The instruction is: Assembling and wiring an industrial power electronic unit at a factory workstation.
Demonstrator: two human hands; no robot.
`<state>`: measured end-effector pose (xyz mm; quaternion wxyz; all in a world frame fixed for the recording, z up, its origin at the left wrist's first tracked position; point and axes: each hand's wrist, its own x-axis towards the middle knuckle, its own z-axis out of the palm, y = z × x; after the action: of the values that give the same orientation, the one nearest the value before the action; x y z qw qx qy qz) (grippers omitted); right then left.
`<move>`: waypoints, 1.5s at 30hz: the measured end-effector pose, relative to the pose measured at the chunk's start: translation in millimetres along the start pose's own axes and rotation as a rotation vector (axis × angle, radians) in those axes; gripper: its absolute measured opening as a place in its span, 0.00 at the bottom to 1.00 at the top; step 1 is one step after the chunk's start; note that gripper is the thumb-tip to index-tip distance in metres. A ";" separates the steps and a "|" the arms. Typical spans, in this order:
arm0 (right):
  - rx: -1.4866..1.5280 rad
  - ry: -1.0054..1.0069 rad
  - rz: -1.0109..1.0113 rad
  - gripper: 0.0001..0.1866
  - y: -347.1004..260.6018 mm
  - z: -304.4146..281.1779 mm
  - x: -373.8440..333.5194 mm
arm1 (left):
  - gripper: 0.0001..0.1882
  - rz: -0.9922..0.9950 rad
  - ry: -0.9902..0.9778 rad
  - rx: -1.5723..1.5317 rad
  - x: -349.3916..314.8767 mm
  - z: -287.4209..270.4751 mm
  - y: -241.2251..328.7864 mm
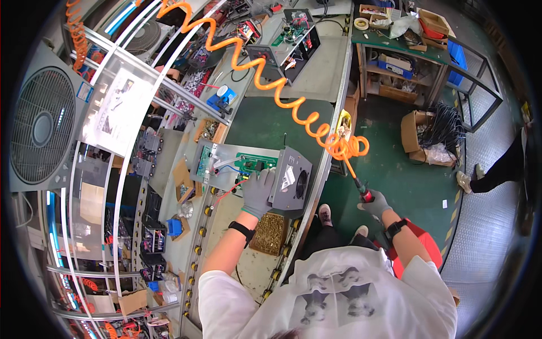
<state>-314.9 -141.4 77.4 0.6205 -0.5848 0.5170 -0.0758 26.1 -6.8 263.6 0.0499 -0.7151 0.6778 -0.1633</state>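
- A person in a white shirt [339, 282] stands at an assembly line, one gray-gloved hand on the work and the other on a tool.
- The left hand [258, 193] rests on an open gray metal case [287, 169], beside its upright end panel; the fingers bend over the green circuit board [248, 162], and from here I cannot tell whether they pinch anything.
- The case sits on the line, ahead and to the person's left, with a round black vent [302, 182] in the panel. A red wire [228, 192] pokes out near the left hand.
- The right hand [378, 207], out over the green floor [395, 178], has its fingers wrapped around a red-and-black hand tool [366, 196], well apart from the case.
- An orange coiled hose [293, 104] leads down to that tool.
- Nearer the person, a tray of small brass-colored parts [267, 234] lies beside yellow rollers [289, 234].
- Farther up the line stands another open case [276, 59].
- At right, a cardboard box [415, 130] holds black cables [443, 127], near a co-worker's legs [497, 164].
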 end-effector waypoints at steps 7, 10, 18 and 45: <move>0.177 -0.198 -0.151 0.20 -100.5 40.6 23.5 | 0.50 0.076 -0.181 -0.728 27.0 -29.8 -42.7; 0.272 -0.289 -0.205 0.20 -124.4 67.9 30.3 | 0.39 -0.178 -0.646 -0.840 40.6 -25.7 -56.0; 0.553 -0.392 -0.211 0.27 -145.0 116.0 24.5 | 0.21 -0.140 -0.621 -0.717 34.7 -25.7 -46.9; 0.509 -0.545 -0.205 0.25 -141.7 120.3 32.4 | 0.31 -0.455 -0.089 -0.689 -17.7 -4.6 -2.3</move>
<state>-140.0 -129.3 147.1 0.8496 -0.4594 0.2370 -0.1051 26.4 11.5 265.6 -0.2003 -0.8280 0.5146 0.0972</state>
